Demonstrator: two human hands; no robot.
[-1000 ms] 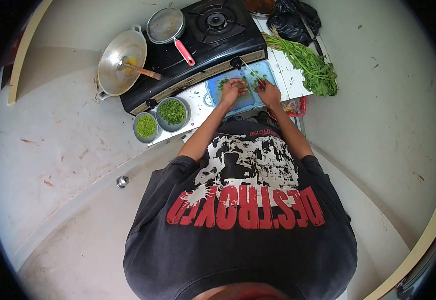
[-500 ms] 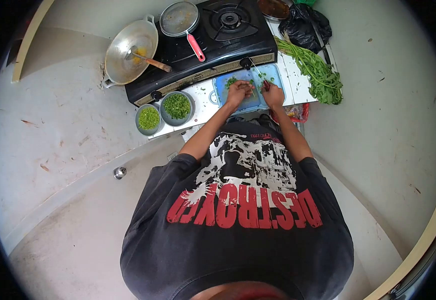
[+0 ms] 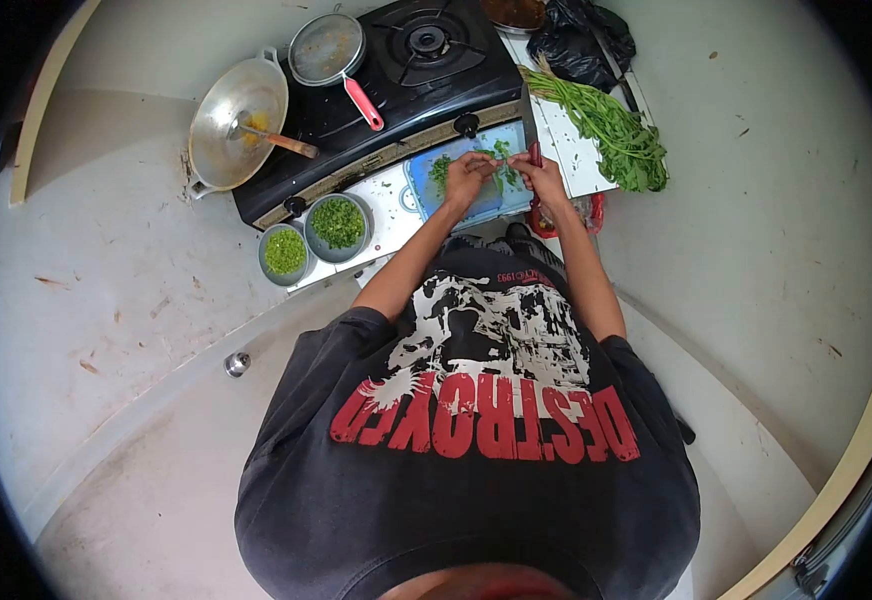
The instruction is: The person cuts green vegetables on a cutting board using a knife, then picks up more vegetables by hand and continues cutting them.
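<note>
The left hand [image 3: 469, 172] has its fingers bent and pinches a small bunch of greens [image 3: 499, 158]. It holds them down on the blue cutting board [image 3: 476, 205]. The right hand [image 3: 542, 176] is closed around the red handle of a knife [image 3: 528, 118]. The blade points away from the body, just past the fingers. The two hands are close together, with the greens between them. The board lies under both hands on the white counter [image 3: 388, 205]. Long beans [image 3: 611, 130] lie in a pile just to the right of the right hand. Two bowls [image 3: 339, 222] of chopped greens sit to the left of the left hand. A black stove [image 3: 386, 85] is beyond the hands, and a wok [image 3: 234, 120] sits at its left.
</note>
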